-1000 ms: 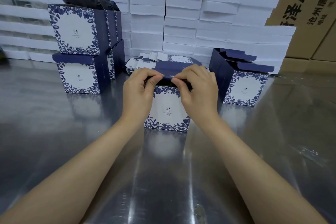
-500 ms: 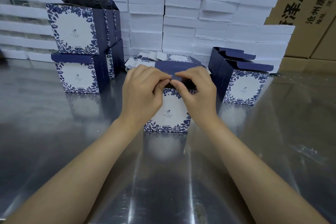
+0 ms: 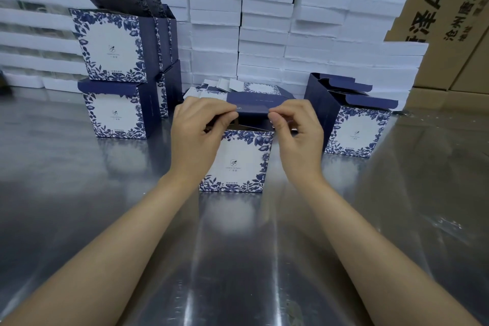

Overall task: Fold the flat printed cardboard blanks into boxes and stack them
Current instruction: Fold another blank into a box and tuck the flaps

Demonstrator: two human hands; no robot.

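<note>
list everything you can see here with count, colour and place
box being folded: one, blue floral on white, centre of the table, top flap not yet shut
folded boxes: at least four, same print, stacked two high at left
open box: one, same print, right of centre
flat blanks: a small pile, count unclear, behind the centre box
white slabs: many, stacked along the back
brown cartons: several, printed black, back right
table: one, shiny metal
hands: left and right, both pinching the top flap
</note>
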